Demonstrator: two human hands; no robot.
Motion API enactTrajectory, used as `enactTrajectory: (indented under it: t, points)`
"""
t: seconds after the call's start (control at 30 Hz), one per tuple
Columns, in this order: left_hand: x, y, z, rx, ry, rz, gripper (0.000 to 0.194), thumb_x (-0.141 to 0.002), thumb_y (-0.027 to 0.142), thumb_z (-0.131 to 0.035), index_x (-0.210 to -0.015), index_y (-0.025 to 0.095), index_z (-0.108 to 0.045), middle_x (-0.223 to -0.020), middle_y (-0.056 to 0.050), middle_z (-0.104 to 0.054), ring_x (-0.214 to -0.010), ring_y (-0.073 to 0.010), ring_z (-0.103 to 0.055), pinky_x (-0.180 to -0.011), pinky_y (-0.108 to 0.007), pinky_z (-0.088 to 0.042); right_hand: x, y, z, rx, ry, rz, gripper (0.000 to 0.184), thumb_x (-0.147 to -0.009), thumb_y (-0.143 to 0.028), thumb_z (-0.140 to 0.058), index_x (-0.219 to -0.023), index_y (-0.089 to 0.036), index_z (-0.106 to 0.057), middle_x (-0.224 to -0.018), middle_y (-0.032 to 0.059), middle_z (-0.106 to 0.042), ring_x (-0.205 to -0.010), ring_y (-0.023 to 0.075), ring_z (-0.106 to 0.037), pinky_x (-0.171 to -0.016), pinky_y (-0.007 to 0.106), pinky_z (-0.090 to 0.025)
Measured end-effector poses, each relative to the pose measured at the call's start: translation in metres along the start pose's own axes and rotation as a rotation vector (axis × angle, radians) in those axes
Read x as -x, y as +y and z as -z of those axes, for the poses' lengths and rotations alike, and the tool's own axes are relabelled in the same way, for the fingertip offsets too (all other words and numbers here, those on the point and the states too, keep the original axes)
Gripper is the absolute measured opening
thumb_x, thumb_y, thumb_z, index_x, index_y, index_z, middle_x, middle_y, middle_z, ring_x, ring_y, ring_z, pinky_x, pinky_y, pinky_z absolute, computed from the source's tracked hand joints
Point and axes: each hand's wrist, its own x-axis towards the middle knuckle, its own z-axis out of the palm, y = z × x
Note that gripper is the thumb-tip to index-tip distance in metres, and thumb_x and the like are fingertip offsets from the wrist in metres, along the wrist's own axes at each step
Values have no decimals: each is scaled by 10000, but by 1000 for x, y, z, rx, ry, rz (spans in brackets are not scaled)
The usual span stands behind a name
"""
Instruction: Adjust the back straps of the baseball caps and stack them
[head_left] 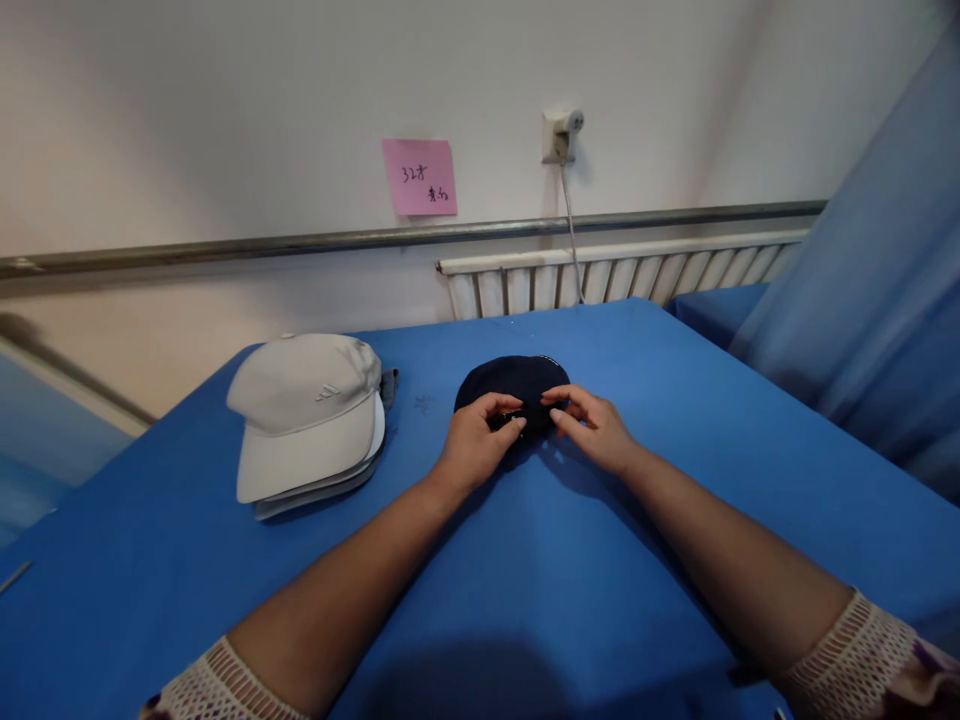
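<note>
A dark navy cap (504, 376) lies on the blue-covered table (480, 560), in front of me. My left hand (481, 437) is closed at its near edge, thumb and fingertips pinching a dark part there. On the other side, my right hand (594, 428) also has thumb and fingers drawn together on the cap's near right edge. A small gap separates the two hands, with dark material between them. The fingertips partly cover this edge, so its details are hard to make out. To the left sits a stack of caps, with a light beige cap (300, 400) on top.
Behind the table are a white radiator (540, 285) and a metal rail (315, 243) along the wall. A pink note (420, 178) and a socket with a plug (561, 137) are on the wall. A blue curtain (862, 250) hangs at the right.
</note>
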Motion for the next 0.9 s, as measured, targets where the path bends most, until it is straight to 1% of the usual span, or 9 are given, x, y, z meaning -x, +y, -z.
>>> enactTrajectory:
  t: [0.1, 0.27, 0.37, 0.47, 0.53, 0.6, 0.73, 0.8, 0.9]
  points:
    - [2, -1, 0, -57, 3, -67, 213, -804, 215, -646, -1013, 193, -677, -964, -43, -717, -885, -181, -673, -802, -330, -539, 0, -4, 0, 74, -50, 39, 241, -841, -310, -613, -1059, -209, -638, -913, 26, -644, -599, 98, -538, -598, 261, -454]
    - [1, -4, 5, -195, -10, -212, 204, -837, 188, -619, -1033, 211, -670, -1003, -33, -719, -925, -180, -668, -848, -346, -526, -2, -3, 0, 20, -108, 18, 186, -876, -334, -584, -987, -210, -664, -853, 8, -607, -599, 96, -509, -567, 248, -422]
    - [1, -3, 9, -276, -23, -302, 208, -848, 156, -605, -1041, 212, -657, -992, -30, -716, -922, -177, -658, -842, -345, -517, -2, 1, 0, 70, -117, 64, 115, -850, -271, -620, -940, -210, -657, -828, -4, -578, -603, 93, -496, -578, 245, -411]
    - [5, 0, 13, -417, -64, -401, 242, -851, 147, -606, -1085, 205, -628, -1008, -37, -707, -927, -187, -637, -839, -357, -500, -1, 0, 0, 199, -119, 147, 26, -827, -188, -625, -830, -203, -604, -770, -16, -534, -637, 104, -501, -598, 245, -396]
    - [9, 1, 16, -535, -116, -464, 207, -872, 176, -592, -1076, 199, -621, -1007, -45, -699, -923, -200, -621, -833, -374, -483, 0, -5, 1, 304, -105, 191, 77, -819, -141, -604, -802, -204, -563, -763, -17, -518, -650, 111, -493, -600, 247, -381]
    - [13, 0, 17, -613, -142, -515, 147, -903, 201, -551, -1030, 193, -626, -985, -53, -687, -908, -203, -607, -820, -377, -467, 1, -11, 3, 371, -95, 223, 99, -814, -122, -592, -840, -208, -550, -810, -5, -532, -669, 117, -496, -615, 252, -383]
    - [21, -7, 14, -634, -80, -595, 144, -931, 202, -500, -992, 180, -629, -977, -69, -666, -893, -199, -583, -797, -365, -449, 3, -19, 3, 427, -164, 263, 175, -833, -181, -613, -990, -218, -547, -1000, 35, -581, -733, 128, -525, -652, 259, -395]
    - [24, -9, 12, -636, -63, -632, 148, -929, 191, -496, -990, 182, -631, -981, -73, -665, -883, -200, -578, -784, -366, -441, 3, -19, 1, 504, -185, 254, 118, -839, -175, -587, -943, -214, -547, -943, 26, -586, -718, 134, -521, -630, 259, -370]
    - [28, -9, 11, -626, -61, -672, 153, -914, 161, -496, -978, 188, -633, -988, -78, -669, -880, -199, -584, -770, -364, -438, 3, -19, -4, 644, -125, 225, 100, -801, -124, -544, -856, -207, -537, -852, 26, -578, -685, 147, -511, -600, 272, -333]
